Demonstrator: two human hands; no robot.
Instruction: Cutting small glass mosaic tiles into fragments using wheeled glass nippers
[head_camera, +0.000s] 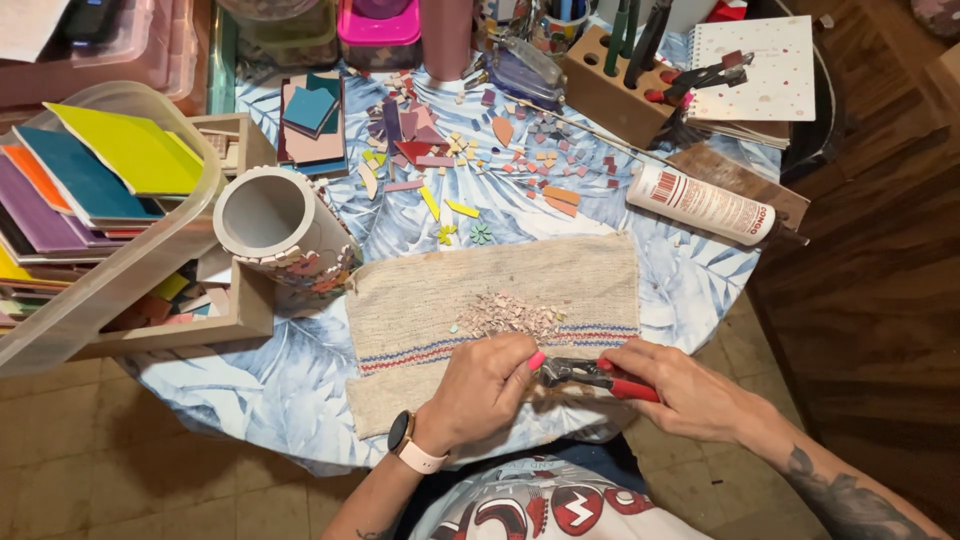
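Observation:
My right hand (680, 385) grips red-handled tile nippers (590, 375) over a beige woven cloth (500, 280). My left hand (485, 385), with a watch on the wrist, pinches something small at the nippers' jaws; the piece itself is hidden by the fingers. A pile of small pinkish tile chips (505, 315) lies on the cloth just beyond both hands. A white cylinder partly covered in mosaic pieces (285, 230) lies on its side to the left of the cloth.
Loose coloured tile pieces (470, 150) are scattered on the leaf-patterned tablecloth (300, 370). A white glue tube (705, 205) lies at right. A clear bin of coloured tiles (95, 190) and wooden trays stand left; a wooden tool block (610, 85) and notebook (755, 65) behind.

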